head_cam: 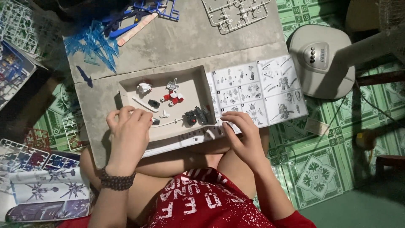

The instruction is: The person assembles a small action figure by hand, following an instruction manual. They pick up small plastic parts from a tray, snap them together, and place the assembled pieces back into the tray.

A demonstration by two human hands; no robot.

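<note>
Left hand (pixel 130 126) fingers curl on the shallow tray (pixel 192 90), lengthwise left-right; right hand (pixel 244 133) spread.

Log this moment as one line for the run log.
left hand: on small parts in cardboard tray | right hand: on tray edge by instruction sheet | nothing visibly gripped

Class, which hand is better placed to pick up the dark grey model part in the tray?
Probably the right hand: its fingertips rest at the tray edge just beside the dark grey model part; the left hand lies farther away.

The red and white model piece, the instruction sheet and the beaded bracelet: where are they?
red and white model piece (pixel 174 98), head view, its red middle.
instruction sheet (pixel 261 86), head view, centre panels.
beaded bracelet (pixel 116 181), head view, beads across the left wrist.
</note>
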